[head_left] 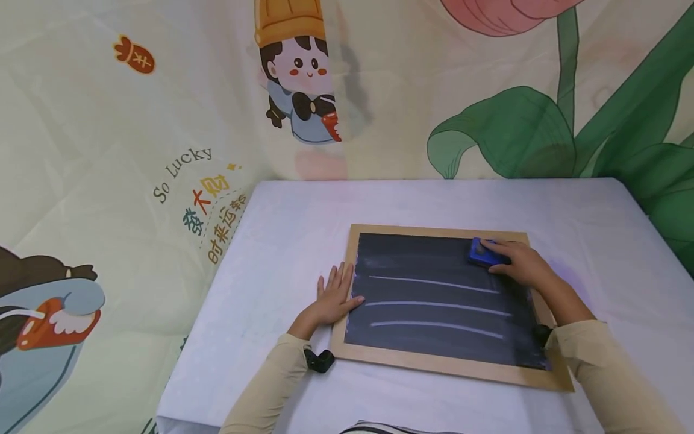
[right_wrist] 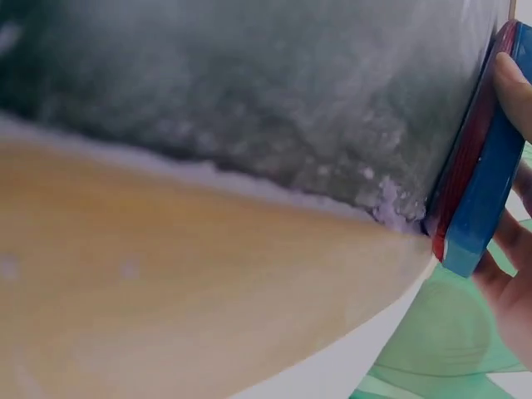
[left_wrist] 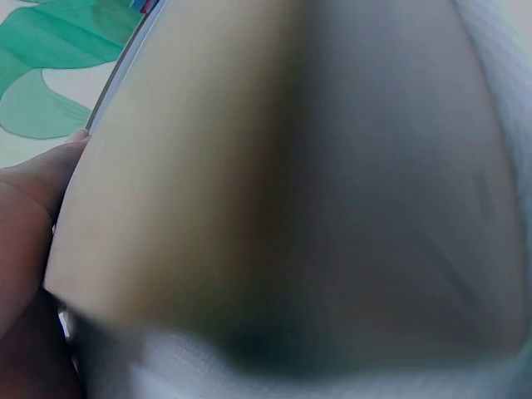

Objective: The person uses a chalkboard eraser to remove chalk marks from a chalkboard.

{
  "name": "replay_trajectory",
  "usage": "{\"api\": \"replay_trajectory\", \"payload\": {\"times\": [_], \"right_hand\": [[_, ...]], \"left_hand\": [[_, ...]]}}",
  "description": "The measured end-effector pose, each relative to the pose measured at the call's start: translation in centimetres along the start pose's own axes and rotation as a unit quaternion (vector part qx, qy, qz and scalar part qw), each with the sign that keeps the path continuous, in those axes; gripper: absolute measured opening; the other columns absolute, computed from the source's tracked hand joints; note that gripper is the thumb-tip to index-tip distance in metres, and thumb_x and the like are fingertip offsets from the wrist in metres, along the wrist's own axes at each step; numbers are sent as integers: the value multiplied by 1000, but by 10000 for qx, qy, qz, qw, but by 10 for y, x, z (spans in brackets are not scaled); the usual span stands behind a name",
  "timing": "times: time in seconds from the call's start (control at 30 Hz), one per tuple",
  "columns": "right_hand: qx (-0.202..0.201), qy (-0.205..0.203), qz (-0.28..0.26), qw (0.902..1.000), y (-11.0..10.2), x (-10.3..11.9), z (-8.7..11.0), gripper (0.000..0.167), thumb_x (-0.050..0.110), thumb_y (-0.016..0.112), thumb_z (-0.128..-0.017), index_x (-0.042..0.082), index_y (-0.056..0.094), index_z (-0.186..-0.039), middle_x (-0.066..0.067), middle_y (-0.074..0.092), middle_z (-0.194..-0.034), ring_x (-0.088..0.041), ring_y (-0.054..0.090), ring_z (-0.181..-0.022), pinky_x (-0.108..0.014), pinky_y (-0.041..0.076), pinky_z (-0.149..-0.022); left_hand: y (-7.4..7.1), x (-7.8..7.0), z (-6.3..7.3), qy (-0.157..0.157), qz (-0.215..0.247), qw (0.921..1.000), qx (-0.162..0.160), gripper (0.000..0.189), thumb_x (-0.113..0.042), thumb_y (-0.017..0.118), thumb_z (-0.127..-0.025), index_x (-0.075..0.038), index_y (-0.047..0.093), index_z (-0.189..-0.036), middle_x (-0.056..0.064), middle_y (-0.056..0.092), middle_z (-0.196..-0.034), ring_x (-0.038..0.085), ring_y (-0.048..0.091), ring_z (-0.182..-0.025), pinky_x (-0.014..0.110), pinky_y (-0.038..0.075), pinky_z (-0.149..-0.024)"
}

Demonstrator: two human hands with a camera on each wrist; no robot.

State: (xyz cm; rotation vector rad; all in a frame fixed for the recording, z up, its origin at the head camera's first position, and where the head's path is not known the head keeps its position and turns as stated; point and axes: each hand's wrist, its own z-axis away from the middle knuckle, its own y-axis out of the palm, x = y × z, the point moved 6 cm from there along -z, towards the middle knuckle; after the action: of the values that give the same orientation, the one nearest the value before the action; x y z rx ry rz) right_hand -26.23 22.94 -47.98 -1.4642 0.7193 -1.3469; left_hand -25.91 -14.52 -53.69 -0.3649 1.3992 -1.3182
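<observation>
Head cam: R hand (head_left: pixel 517 263) pinches blue eraser (head_left: pixel 482 255) rt of ctr, chalk lines (head_left: pixel 439 305) lower-left; L hand (head_left: pixel 333 300) spread at board (head_left: pixel 434 348) edge.

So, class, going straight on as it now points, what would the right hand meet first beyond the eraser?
Probably the far side of the wooden frame, just ahead of the blue eraser in the right hand; the gap is unclear.

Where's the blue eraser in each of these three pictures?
Head: blue eraser at the board's upper right, under the right hand.
Left wrist: probably the blue-red sliver at the top, left side.
Right wrist: its blue side, at the right edge.
Shared landmark in all three: printed green leaves.
</observation>
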Motion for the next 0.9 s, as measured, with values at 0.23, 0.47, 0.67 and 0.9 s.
{"api": "replay_trajectory", "payload": {"times": [0.23,0.47,0.67,0.9], "right_hand": [[24,76,95,9999,-2,1,-1,67,20,67,-81,6,35,-140,-31,32,-139,-53,32,-120,-64,29,-93],[3,11,289,9996,3,5,5,65,21,68,-80,6,40,-137,-32,38,-135,-54,36,-117,-63,31,-93],[-193,-189,296,9992,7,11,20,64,19,71,-77,6,45,-134,-32,43,-131,-54,38,-115,-63,31,-92],[-263,-364,268,9986,14,20,45,66,19,73,-74,9,47,-134,-31,46,-129,-53,42,-111,-62,33,-90]], "left_hand": [[-2,0,-1,-15,-49,10000,-70,81,-50,40,-93,-13,-7,-147,15,-9,-153,33,-12,-140,59,-9,-105],[-3,0,0,-40,-93,9999,-69,81,-49,41,-93,-13,-7,-147,15,-8,-153,33,-12,-140,59,-9,-105],[-3,0,-2,-56,-126,9999,-38,82,-50,40,-92,-15,-9,-147,14,-9,-153,32,-13,-140,58,-10,-106],[0,0,-2,-25,-132,9999,-88,81,-48,42,-93,-13,-7,-147,15,-6,-153,33,-12,-140,59,-9,-105]]}}
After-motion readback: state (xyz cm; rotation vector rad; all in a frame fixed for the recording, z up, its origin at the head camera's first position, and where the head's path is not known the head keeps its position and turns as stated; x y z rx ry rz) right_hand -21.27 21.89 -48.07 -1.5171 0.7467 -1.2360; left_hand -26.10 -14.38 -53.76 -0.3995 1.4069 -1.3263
